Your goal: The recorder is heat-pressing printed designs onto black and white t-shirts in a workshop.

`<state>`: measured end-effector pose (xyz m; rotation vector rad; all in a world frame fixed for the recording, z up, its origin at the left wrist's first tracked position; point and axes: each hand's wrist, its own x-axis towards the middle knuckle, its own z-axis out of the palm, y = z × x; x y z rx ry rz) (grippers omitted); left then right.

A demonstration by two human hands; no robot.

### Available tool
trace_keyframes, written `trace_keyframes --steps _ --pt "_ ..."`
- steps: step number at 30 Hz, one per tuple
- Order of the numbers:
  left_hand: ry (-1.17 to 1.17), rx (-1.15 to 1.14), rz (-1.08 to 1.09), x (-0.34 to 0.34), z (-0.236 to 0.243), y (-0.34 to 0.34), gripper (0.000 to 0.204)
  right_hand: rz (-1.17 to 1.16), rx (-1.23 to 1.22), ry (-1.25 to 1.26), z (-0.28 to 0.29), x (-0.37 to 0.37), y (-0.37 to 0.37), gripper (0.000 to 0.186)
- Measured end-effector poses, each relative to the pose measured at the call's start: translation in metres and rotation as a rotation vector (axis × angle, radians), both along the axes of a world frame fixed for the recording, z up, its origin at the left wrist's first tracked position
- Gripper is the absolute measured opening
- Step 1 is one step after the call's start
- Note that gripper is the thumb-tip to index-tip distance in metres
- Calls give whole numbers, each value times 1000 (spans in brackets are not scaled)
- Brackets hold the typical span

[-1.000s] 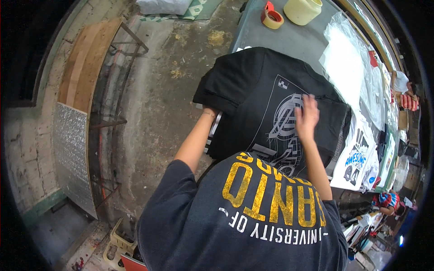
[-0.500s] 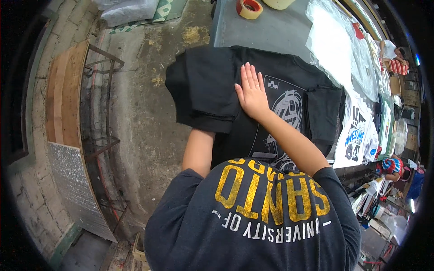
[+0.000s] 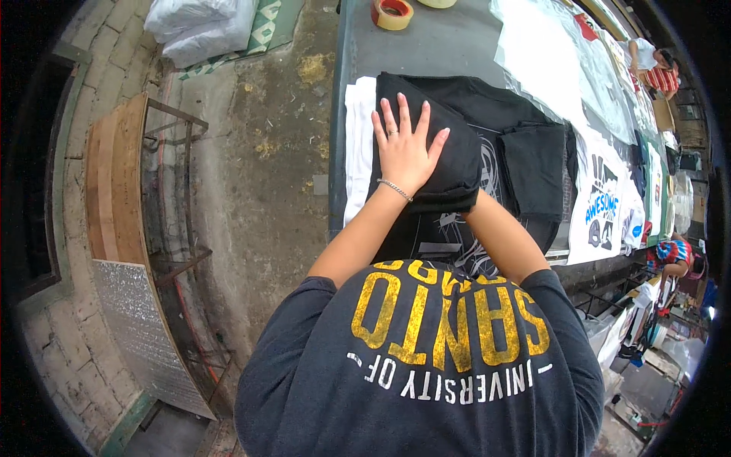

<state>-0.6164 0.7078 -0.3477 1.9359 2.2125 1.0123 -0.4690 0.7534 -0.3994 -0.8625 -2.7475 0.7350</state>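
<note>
A black printed shirt (image 3: 426, 228) lies on the table, its left part folded over into a flap (image 3: 457, 171) across the middle. My left hand (image 3: 407, 148) rests flat on this flap, fingers spread. My right forearm (image 3: 506, 236) reaches up to the flap's near edge, and the right hand is hidden beneath the cloth. A folded black sleeve section (image 3: 533, 167) lies on the right part of the shirt. The light chest print is partly covered by the flap. White folded cloth (image 3: 359, 152) shows along the left, under the black shirt.
Rolls of tape (image 3: 392, 14) lie on the grey table (image 3: 354, 46) at the far side. White sheets (image 3: 533, 46) and a white printed shirt (image 3: 596, 209) are to the right. A wooden board on a metal frame (image 3: 118, 183) stands left. Two people (image 3: 674, 255) are at the far right.
The shirt's left part has been folded rightward over the print, baring white cloth beneath. My left hand has come out on top and lies flat; my right hand has gone under the flap.
</note>
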Motion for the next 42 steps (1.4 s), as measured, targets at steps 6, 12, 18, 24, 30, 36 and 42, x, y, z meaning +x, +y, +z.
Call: trace_keyframes --steps 6,12,18,24,30,36,42 --pt "191 19 -3 22 -9 -22 56 -146 112 -211 34 81 -55 53" --pt "174 -67 -358 67 2 -123 53 -675 123 -58 40 207 -178 50" --pt "-166 -3 -358 46 12 -188 35 -1399 -7 388 -52 340 -229 79" --pt "-623 -171 308 -1 -64 -239 63 -1302 -211 128 -35 389 -182 68" --pt "-874 -183 314 -3 -67 -247 60 -881 -60 -29 -20 387 -168 49" --pt "-1016 -563 67 16 -64 -291 51 -921 -901 852 -28 387 -200 31" --pt "-1057 -839 56 59 -132 -368 55 -908 -1093 144 -97 407 -284 62"
